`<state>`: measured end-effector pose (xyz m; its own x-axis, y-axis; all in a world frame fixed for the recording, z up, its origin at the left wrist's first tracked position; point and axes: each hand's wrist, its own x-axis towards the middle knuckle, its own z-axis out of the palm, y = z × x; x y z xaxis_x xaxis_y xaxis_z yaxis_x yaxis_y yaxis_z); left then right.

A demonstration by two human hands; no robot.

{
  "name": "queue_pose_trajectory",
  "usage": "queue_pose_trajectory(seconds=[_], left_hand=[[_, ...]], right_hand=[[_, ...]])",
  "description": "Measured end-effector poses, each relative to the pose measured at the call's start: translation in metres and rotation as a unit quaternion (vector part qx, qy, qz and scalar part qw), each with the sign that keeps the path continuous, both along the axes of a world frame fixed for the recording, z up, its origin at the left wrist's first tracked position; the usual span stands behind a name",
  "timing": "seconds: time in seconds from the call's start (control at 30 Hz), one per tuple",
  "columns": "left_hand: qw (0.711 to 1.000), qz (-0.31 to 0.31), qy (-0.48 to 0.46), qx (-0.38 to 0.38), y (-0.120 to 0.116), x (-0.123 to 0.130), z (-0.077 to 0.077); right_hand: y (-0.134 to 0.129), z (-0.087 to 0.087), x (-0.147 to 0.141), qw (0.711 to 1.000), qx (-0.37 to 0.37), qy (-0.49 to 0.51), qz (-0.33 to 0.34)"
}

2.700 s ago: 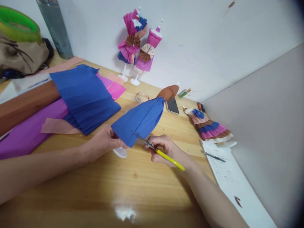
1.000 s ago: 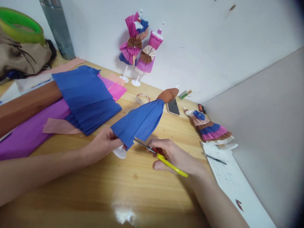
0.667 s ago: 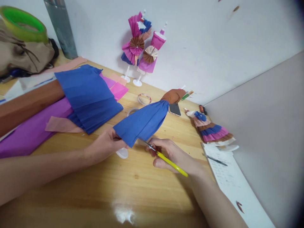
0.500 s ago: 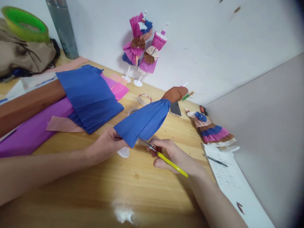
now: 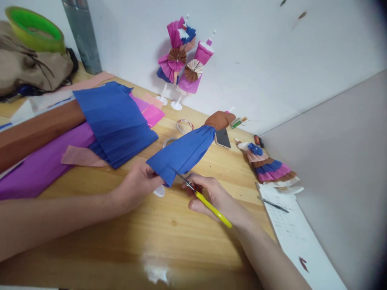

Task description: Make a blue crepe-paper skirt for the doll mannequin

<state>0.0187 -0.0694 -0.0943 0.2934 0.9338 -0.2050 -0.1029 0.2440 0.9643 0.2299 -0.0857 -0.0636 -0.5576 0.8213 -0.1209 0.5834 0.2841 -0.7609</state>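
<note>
A small paper dress with a brown top [image 5: 218, 120] and a long blue skirt [image 5: 190, 149] leans over the table, its hem toward me. At the left of that hem, my left hand [image 5: 139, 183] is closed on the skirt's edge. My right hand [image 5: 210, 193] grips scissors [image 5: 213, 210] with a yellow handle, whose blade lies at the skirt's lower part. Part of a white round base [image 5: 159, 191] shows under the hem. The fingertips of my left hand are partly hidden behind the blue paper.
Left lie folded blue paper [image 5: 115, 121], brown [image 5: 45, 131] and purple paper [image 5: 57, 161]. Two dressed miniature stands [image 5: 176, 60] are against the wall. Beyond the skirt are tape rolls [image 5: 185, 126] and a phone [image 5: 223, 138]. A layered dress [image 5: 270, 164] and written paper [image 5: 290, 229] lie right.
The scissors and my right hand have shifted slightly left, with the blade further across the skirt. The brown top has tipped a little left. My left hand keeps its hold.
</note>
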Motion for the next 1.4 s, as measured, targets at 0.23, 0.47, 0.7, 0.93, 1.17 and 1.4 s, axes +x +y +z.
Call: queue_pose_trajectory(seconds=[0.23, 0.47, 0.7, 0.93, 1.17, 1.4], left_hand=[[1.0, -0.01, 0.015, -0.005, -0.001, 0.0, -0.003], [0.998, -0.023, 0.058, 0.027, 0.0, 0.0, -0.005], [0.993, -0.034, 0.092, 0.068, -0.002, -0.001, -0.01], [0.991, -0.029, 0.107, 0.07, -0.003, -0.003, -0.009], [0.99, -0.038, 0.107, 0.079, -0.005, -0.004, -0.005], [0.99, -0.047, 0.1, 0.085, -0.003, -0.003, -0.009]], right_hand=[[0.0, -0.003, 0.0, 1.0, 0.002, 0.022, 0.003], [0.0, -0.006, 0.0, 1.0, 0.001, 0.025, -0.004], [0.0, -0.011, 0.001, 0.999, 0.002, 0.045, -0.003], [0.0, -0.014, 0.001, 0.999, -0.005, 0.051, -0.02], [-0.001, -0.015, 0.002, 0.997, -0.026, 0.061, -0.033], [-0.001, -0.019, 0.003, 0.997, -0.036, 0.053, -0.051]])
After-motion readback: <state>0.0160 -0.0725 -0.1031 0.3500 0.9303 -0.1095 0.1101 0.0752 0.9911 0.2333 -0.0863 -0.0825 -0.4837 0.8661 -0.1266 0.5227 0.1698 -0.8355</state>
